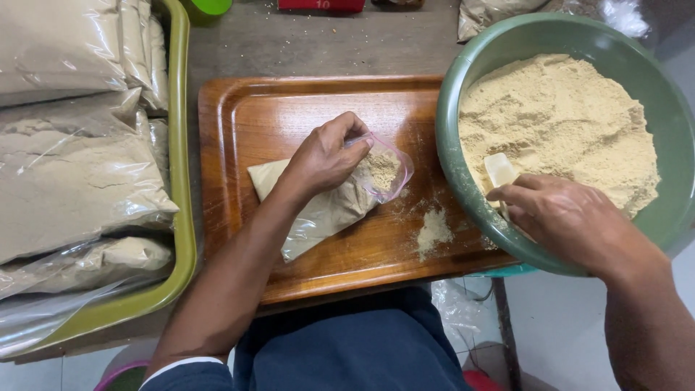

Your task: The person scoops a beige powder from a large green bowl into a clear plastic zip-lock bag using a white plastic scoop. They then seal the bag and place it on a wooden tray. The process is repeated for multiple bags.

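On the far left I see a green tray (181, 217) stacked with filled clear bags of powder (72, 174), lying flat and overlapping. Next comes the wooden tray (239, 116) in front of me, and on it my left hand (326, 156) pinches the mouth of a small clear plastic bag (326, 210), fingers closed on the rim so the opening is propped up and faces right toward the bowl; the bag lies on its side, partly filled with tan powder. A little spilled powder (433, 230) sits on the wood just right of the bag. Further right, the green bowl (452, 145) overlaps the tray's edge and holds a big heap of the same powder (557, 123). My right hand (572, 217) is curled shut around a pale scoop (499, 172), its blade dipped at the near edge of the heap. To do this well, I judge the bag mouth should stay wide and close to the bowl rim, the scoop level and not overfull, so less powder lands on the tray.
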